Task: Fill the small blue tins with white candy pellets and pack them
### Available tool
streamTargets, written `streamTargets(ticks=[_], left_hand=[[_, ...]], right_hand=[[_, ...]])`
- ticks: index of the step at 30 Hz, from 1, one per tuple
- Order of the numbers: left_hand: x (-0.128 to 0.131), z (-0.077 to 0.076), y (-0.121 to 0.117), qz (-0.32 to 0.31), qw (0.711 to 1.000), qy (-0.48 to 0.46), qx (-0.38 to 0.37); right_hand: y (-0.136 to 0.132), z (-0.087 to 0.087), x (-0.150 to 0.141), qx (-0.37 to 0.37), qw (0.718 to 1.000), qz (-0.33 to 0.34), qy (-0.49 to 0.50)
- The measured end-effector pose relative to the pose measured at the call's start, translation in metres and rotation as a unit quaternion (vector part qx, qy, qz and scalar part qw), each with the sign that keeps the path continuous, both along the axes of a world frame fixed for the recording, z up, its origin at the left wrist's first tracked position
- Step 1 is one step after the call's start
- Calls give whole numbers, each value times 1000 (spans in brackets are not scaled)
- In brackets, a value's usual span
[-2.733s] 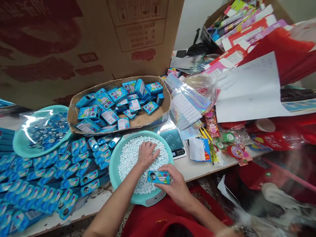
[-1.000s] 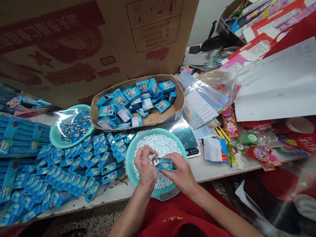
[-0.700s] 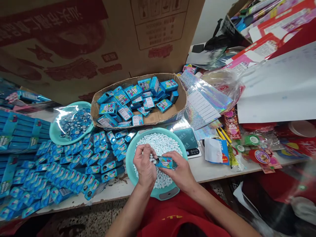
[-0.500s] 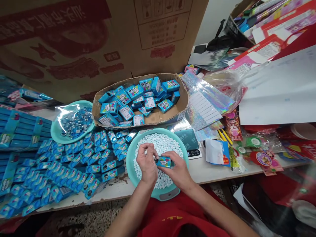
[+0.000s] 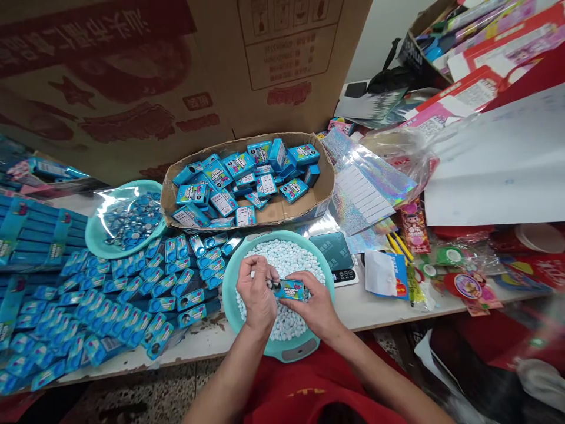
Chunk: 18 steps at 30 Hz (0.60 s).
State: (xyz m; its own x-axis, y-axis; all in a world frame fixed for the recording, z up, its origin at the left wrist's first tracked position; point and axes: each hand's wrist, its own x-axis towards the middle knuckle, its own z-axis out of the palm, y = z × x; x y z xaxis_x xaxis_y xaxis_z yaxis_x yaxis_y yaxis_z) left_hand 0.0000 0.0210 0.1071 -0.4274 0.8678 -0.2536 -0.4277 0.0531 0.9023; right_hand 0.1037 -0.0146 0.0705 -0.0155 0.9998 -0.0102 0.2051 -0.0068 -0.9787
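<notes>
My right hand [image 5: 314,303] holds a small blue candy box [image 5: 292,289] between thumb and fingers, its printed side facing up. Its left end has a round hole, close against the fingers of my left hand [image 5: 258,294]. That hand is cupped and closed, palm turned up, with a few white candies partly visible between thumb and fingers. Both hands are above a turquoise basin [image 5: 229,306] filled with small white candies [image 5: 289,253]. How many candies lie inside the box cannot be seen.
Behind the basin is a cut-down carton [image 5: 269,219] of blue boxes. Rows of blue boxes [image 5: 115,312] cover the table's left, below a turquoise bowl [image 5: 95,241] of shiny round pieces. A digital scale [image 5: 333,253] and packaging lie right; a large cardboard box [image 5: 168,70] stands behind.
My left hand has come up out of the candies, closed around some, and turned to the box's holed end. Over the last second both hands stay together there with small finger movements.
</notes>
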Motion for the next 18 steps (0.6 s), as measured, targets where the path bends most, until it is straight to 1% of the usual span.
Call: streamTargets(ticks=[7, 14, 18], left_hand=[[2, 6, 4, 3, 1000, -16, -13], [3, 4, 6, 0, 1000, -2, -22], [3, 11, 9, 7, 1000, -9, -14]], right_hand=[[3, -1, 1, -7, 1000, -3, 3], [8, 0, 1, -16, 1000, 4, 15], [11, -2, 5, -32, 999, 1, 40]])
